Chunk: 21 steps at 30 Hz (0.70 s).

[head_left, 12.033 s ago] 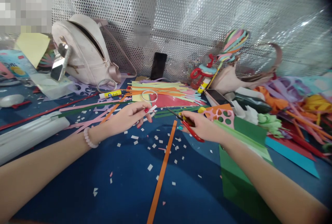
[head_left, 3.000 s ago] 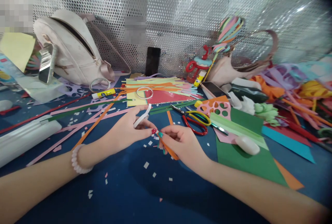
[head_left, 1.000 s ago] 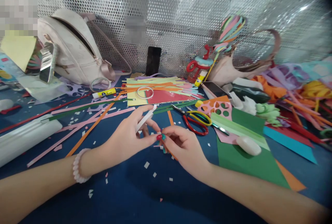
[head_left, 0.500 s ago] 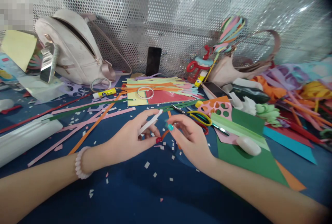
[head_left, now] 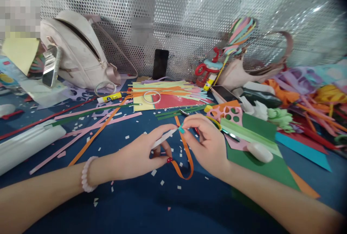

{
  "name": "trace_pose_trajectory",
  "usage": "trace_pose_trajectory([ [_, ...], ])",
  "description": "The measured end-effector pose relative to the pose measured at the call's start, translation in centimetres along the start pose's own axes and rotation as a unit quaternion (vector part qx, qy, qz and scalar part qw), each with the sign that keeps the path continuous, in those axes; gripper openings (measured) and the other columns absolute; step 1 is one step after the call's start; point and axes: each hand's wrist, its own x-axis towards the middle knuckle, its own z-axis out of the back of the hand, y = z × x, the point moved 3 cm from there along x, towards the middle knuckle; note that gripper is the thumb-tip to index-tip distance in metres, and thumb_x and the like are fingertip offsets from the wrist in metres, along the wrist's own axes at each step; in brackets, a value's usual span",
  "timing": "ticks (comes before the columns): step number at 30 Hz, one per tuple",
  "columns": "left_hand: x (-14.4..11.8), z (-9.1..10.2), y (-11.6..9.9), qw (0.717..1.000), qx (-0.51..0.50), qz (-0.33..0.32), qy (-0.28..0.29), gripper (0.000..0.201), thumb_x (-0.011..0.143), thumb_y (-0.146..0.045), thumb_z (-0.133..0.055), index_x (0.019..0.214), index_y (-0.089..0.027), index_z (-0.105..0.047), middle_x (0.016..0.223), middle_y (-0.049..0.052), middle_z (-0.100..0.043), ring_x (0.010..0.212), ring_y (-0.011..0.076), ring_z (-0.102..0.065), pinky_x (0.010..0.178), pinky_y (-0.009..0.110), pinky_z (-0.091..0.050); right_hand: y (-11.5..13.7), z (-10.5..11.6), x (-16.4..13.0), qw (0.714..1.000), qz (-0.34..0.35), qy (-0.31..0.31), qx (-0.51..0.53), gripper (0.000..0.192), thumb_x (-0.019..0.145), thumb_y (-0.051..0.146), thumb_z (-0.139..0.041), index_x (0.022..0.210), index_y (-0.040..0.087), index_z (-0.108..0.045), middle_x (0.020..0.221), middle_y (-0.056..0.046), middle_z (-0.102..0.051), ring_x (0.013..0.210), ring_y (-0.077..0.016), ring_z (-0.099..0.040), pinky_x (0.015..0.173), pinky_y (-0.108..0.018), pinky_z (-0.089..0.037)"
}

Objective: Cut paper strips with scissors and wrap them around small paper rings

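Observation:
My left hand (head_left: 143, 149) is closed, palm inward. Its red-nailed thumb pinches one end of an orange paper strip (head_left: 187, 150), which loops down over the table and back up between my hands. A narrow white strip (head_left: 164, 138) is also held along that hand's fingers; whether it is loose or part of a tape roll, I cannot tell. The teal-nailed thumb and index finger of my right hand (head_left: 206, 140) are pinched together at the far end of the white strip. What exactly sits between those fingertips is hidden.
Scissors (head_left: 230, 135) lie beyond my right hand, beside green paper sheets (head_left: 260, 172). Coloured strips, a bangle (head_left: 151, 97) and a glue stick (head_left: 110, 97) lie farther back. A white roll (head_left: 29, 147) is at left. White paper scraps dot the blue table (head_left: 135, 205).
My right hand has moved up to the white strip's tip and pinches there. My left hand has lowered slightly, and the orange strip now hangs in a wide loop.

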Motion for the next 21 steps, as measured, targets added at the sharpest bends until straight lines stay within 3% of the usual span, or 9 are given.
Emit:
trace_pose_trajectory([
  [8, 0.0, -0.3, -0.1, 1.0, -0.015, 0.004, 0.011, 0.068, 0.076, -0.015, -0.055, 0.134, -0.035, -0.028, 0.084, -0.004, -0.063, 0.057, 0.0088, -0.049, 0.057, 0.02, -0.043, 0.3, 0.2, -0.2, 0.998, 0.049, -0.026, -0.025, 0.013, 0.08, 0.008, -0.051, 0.081, 0.021, -0.054, 0.082, -0.003, -0.057, 0.079, -0.0163, -0.056, 0.07, -0.032, -0.046],
  [13, 0.1, 0.3, 0.1, 0.998, -0.054, 0.031, -0.014, 0.078, 0.076, -0.017, -0.056, 0.139, -0.03, -0.011, 0.083, -0.001, -0.062, 0.061, 0.0108, -0.053, 0.058, 0.022, -0.045, 0.7, 0.5, -0.4, 0.997, 0.068, -0.042, -0.02, 0.014, 0.079, 0.008, -0.052, 0.082, 0.022, -0.054, 0.081, -0.003, -0.057, 0.079, -0.0173, -0.056, 0.072, -0.034, -0.047],
  [17, 0.3, 0.8, 0.3, 0.999, -0.018, -0.002, -0.028, 0.042, 0.077, -0.017, -0.056, 0.116, -0.026, -0.044, 0.081, -0.002, -0.061, 0.067, 0.0114, -0.056, 0.059, 0.021, -0.043, 0.8, 0.5, -0.5, 0.998, 0.052, -0.038, -0.002, 0.016, 0.078, 0.007, -0.053, 0.082, 0.022, -0.055, 0.082, -0.002, -0.058, 0.079, -0.0164, -0.057, 0.072, -0.032, -0.047],
  [21, 0.3, 1.0, 0.3, 0.999, 0.027, -0.015, -0.025, 0.027, 0.077, -0.015, -0.055, 0.102, -0.024, -0.051, 0.084, -0.002, -0.061, 0.069, 0.011, -0.055, 0.061, 0.022, -0.043, 0.1, 0.6, -0.1, 0.999, -0.022, -0.049, 0.008, 0.013, 0.08, 0.011, -0.054, 0.081, 0.022, -0.058, 0.085, -0.002, -0.06, 0.08, -0.0157, -0.058, 0.069, -0.03, -0.048],
])
